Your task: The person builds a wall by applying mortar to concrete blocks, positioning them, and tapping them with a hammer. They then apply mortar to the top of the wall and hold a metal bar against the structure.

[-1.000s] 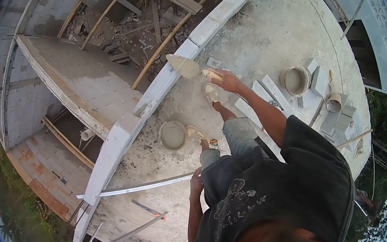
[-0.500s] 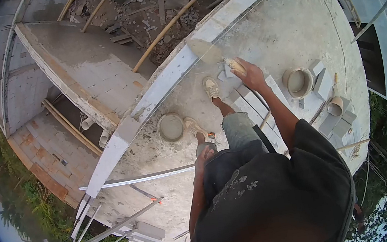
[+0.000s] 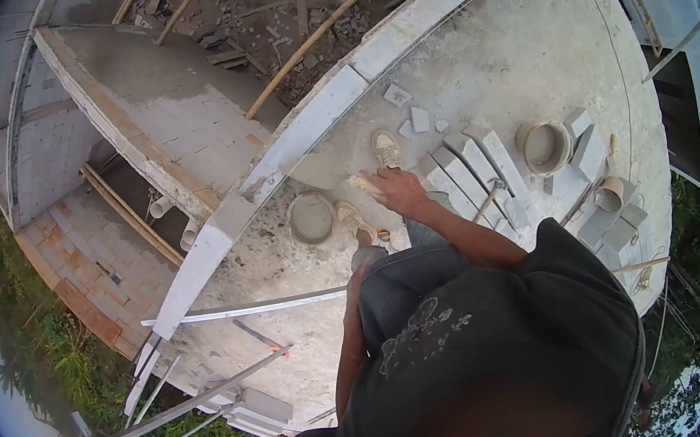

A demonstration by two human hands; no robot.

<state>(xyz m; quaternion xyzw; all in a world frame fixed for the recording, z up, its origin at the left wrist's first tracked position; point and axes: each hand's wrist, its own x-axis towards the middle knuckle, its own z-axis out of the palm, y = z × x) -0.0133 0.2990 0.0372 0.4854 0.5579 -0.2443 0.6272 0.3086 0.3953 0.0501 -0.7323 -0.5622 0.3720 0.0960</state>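
Observation:
My right hand [image 3: 400,191] is wrapped round the handle of a trowel, whose pale blade [image 3: 317,171] reaches left beside the row of white blocks [image 3: 318,120]. Just below the blade stands a round bucket of grey mortar [image 3: 311,218], near my shoes. My left hand [image 3: 362,278] hangs low by my left knee, partly hidden against my leg; its fingers do not show clearly. A thin string runs along the inner edge of the blocks.
Long grey blocks [image 3: 475,167] with a hammer [image 3: 490,199] lie to the right. Beyond them are a second bucket [image 3: 544,146] and a smaller container [image 3: 609,195]. A long metal bar [image 3: 246,308] lies left. Past the block row the floor drops to rubble [image 3: 271,37].
My right hand has swung the trowel left and down, from above the block row towards the near mortar bucket. My left hand has shifted slightly down and left.

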